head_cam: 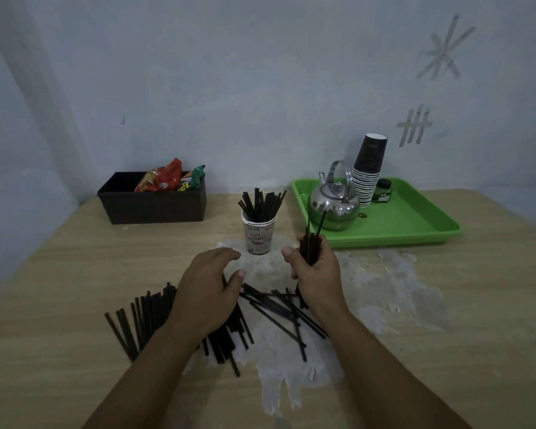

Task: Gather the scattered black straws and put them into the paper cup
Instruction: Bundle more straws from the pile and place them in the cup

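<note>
A white printed paper cup (258, 236) stands mid-table with several black straws (261, 202) upright in it. Many more black straws lie scattered (143, 317) on the wooden table in front of me, some crossed in a loose pile (279, 311). My right hand (314, 267) is closed around a bundle of black straws (311, 243) held upright, just right of the cup. My left hand (208, 289) hovers palm down over the scattered straws, fingers spread and curved; whether it touches the straws under it is hidden.
A dark brown box (152, 202) with snack packets sits at the back left. A green tray (415, 218) at the back right carries a steel kettle (334, 202), a stack of dark paper cups (369, 171) and a small green bottle (382, 190). White worn patches mark the tabletop.
</note>
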